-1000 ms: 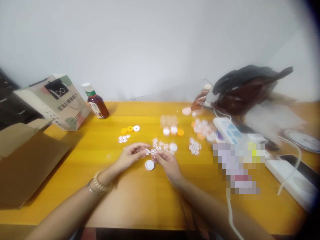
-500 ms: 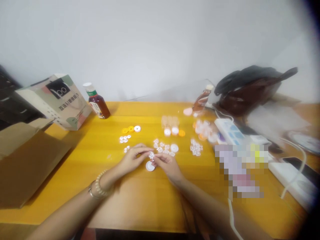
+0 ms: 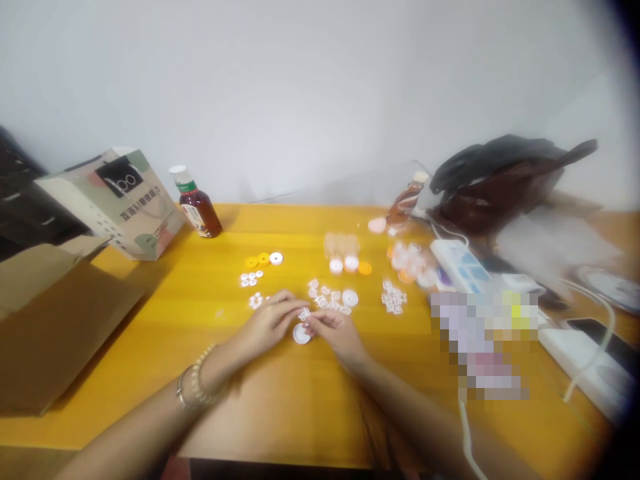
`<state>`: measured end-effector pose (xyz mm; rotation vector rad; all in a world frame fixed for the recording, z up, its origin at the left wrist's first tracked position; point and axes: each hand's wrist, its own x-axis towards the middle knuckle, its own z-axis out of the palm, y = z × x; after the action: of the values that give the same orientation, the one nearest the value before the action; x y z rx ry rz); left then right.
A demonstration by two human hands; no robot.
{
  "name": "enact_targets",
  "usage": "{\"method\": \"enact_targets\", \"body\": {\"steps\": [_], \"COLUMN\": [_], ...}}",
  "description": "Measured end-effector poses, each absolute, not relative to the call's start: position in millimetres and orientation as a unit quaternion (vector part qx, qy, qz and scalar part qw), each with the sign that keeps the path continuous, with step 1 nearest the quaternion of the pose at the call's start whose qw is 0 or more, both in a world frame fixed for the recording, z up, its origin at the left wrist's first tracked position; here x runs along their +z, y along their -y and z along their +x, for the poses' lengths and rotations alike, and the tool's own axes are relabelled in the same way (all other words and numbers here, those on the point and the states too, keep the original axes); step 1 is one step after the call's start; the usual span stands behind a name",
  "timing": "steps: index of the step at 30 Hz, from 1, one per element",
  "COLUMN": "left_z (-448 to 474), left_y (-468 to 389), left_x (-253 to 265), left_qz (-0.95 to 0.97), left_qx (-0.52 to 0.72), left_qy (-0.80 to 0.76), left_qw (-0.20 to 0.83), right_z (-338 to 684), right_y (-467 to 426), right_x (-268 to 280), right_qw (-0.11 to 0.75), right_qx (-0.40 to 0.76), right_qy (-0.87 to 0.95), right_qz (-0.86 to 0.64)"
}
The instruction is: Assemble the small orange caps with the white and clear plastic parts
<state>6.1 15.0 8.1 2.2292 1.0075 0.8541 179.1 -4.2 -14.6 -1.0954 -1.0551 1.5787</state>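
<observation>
Between the fingertips of both hands is a small white openwork plastic piece (image 3: 304, 313). My left hand (image 3: 273, 319) pinches it from the left, and my right hand (image 3: 336, 331) pinches it from the right. Just below the fingers a round white disc (image 3: 301, 335) lies on the table, partly covered by my right fingertips. Beyond the hands are a loose group of similar white openwork pieces (image 3: 325, 297) and another white disc (image 3: 350, 298). Several small white rings (image 3: 256, 300) lie by my left hand, which hides some of them.
Yellow and white rings (image 3: 263, 260) lie farther back. More white pieces (image 3: 393, 297) sit right, near blurred clear and orange parts (image 3: 410, 261). A dark red bottle (image 3: 200, 210), paper bag (image 3: 135, 207) and cardboard box (image 3: 60, 327) stand left; power strips (image 3: 585, 360) and cables lie right.
Both hands keep the white piece between their fingertips, with only slight finger movement. The whole view has shifted a little, and more small white rings show beside my left hand.
</observation>
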Motion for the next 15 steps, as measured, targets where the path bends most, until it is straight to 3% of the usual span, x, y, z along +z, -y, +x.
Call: {"method": "enact_targets", "body": {"steps": [15], "left_z": [0.9], "left_y": [-18.3], "left_x": [10.3], "left_qz": [0.864], "left_qx": [0.288], "left_qy": [-0.308], "left_qw": [0.275], "right_z": [184.2], "right_y": [1.8], "right_x": [-15.6], "right_qw": [0.437], "right_qx": [0.646], "right_qy": [0.459], "right_qz": [-0.425]}}
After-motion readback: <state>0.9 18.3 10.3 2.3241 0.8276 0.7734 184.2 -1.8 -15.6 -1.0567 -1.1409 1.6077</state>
